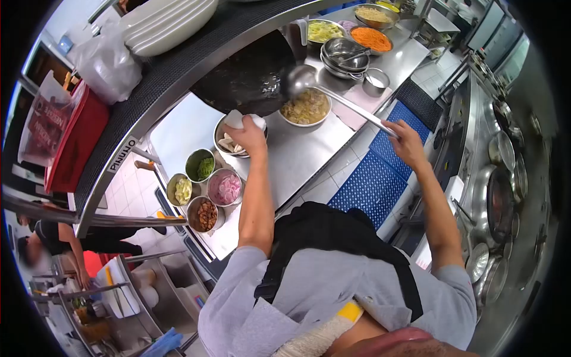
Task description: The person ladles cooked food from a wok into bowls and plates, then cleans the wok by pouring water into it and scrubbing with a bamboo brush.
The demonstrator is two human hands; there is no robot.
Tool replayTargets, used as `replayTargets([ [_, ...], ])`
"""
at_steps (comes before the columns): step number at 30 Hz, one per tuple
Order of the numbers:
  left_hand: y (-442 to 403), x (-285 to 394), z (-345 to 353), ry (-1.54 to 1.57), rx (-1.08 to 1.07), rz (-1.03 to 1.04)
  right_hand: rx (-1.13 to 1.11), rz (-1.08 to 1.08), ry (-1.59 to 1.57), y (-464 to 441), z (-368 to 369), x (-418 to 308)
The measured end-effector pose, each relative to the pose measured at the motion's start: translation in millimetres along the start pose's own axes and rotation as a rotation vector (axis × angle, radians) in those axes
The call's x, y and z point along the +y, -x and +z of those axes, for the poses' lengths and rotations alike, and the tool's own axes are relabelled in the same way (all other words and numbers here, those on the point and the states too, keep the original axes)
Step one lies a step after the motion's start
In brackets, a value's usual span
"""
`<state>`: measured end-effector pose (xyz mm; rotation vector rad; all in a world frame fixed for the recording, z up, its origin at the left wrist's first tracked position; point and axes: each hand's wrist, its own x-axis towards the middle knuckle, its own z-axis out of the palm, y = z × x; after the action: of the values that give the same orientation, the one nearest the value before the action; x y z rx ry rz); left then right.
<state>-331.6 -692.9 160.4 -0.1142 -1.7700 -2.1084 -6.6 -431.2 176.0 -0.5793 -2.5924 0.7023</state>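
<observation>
My left hand [251, 138] is closed around a folded white cloth [245, 120] at the near edge of a large dark wok [232, 77]; whether it also grips the rim is hidden. Below that hand stands a metal bowl [221, 128] with pale sliced pieces. My right hand [407, 144] is wrapped round the long handle of a metal ladle [351, 106]. The ladle's bowl end lies beside the wok, over the edge of a bowl of brownish food [306, 109]. Nearby are small metal cups of chopped greens [205, 168], pink slices [227, 189], yellowish pieces [181, 190] and browned bits [204, 215].
Stacked metal bowls [344, 58], shredded carrot [372, 39] and shredded cabbage [325, 31] stand farther along the counter [315, 146]. An overhead shelf [148, 77] holds white plates [169, 27] and a red bin [80, 140]. Another person [59, 238] bends at the lower left.
</observation>
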Motion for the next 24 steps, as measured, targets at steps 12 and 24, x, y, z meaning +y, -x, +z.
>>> replayTargets([
  [12,-39,-15,-54,-0.119,0.033,0.068,0.075,0.078,-0.008,61,9,-43],
  [24,-52,8,-157,0.050,-0.744,-0.570,0.387,0.541,-0.651,144,198,-275],
])
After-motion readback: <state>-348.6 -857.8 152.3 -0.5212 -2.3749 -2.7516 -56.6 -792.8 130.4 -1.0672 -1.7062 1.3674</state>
